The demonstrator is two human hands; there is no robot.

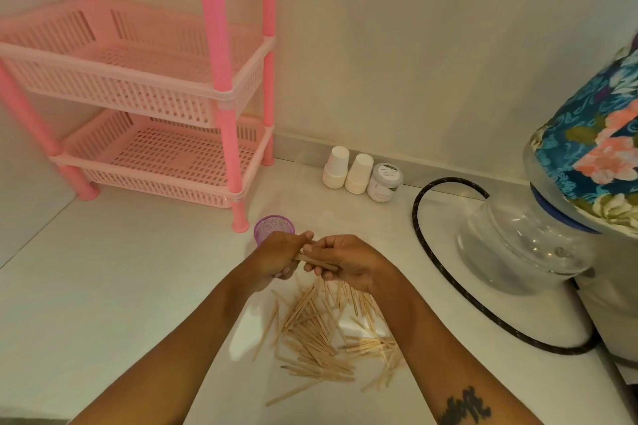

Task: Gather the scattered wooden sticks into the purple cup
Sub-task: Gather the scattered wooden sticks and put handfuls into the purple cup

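We work on a white counter [103, 286], with a pink rack [145, 97] at the back left and a large water bottle [524, 241] at the right, circled by a black hose [448, 272]. These big things are well apart from our hands, so they should not disturb us.

The main heap of wooden sticks [321, 338] lies on the counter under and in front of our wrists, many of them crossing each other. The purple cup [274, 226] stands just behind our left hand [276, 259], partly hidden by it, and we see no sticks rising from it.

Both hands are lifted above the heap and meet on a small bundle of sticks [316, 260]. The left hand is closed around one end, and the fingers of the right hand [348, 262] pinch the other end. We judge that we are now making the bundle straight.

To do this well, we should make the sticks lie parallel and even at the ends before moving. Then the left hand alone can carry the bundle the short way back to the cup and lower it upright. If the sticks fan out, some may catch the rim or push the light cup over.
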